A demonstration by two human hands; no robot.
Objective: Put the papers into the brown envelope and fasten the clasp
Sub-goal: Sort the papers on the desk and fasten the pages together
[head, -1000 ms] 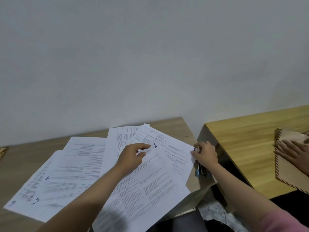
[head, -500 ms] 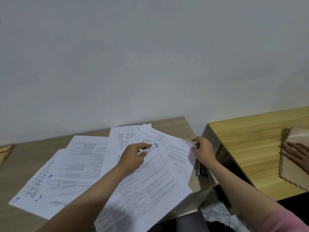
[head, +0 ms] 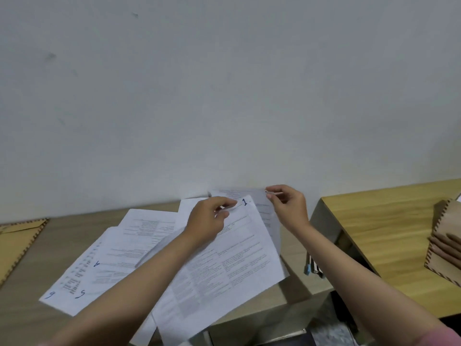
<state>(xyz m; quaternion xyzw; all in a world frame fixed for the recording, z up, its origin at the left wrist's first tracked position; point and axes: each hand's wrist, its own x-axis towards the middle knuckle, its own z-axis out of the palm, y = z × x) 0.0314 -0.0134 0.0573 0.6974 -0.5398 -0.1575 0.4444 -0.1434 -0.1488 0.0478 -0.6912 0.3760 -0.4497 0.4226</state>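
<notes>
Lifted since a moment ago, the right hand point(head: 289, 206) now pinches a rear sheet's point(head: 259, 198) corner off the bench point(head: 32, 318), while the left hand point(head: 208, 219) pinches the sheet marked 1 point(head: 232, 258). Loose papers point(head: 119, 255) lie fanned; a tug could scatter them. A brown envelope point(head: 17, 239) lies far left.

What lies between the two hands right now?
In the head view, the corner of the sheet marked 1, pinched by the left hand; behind it, the sheet the right hand pinches.

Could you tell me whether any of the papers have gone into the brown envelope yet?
No, the papers lie spread on the desk, and the brown envelope lies apart at its left edge.
</notes>
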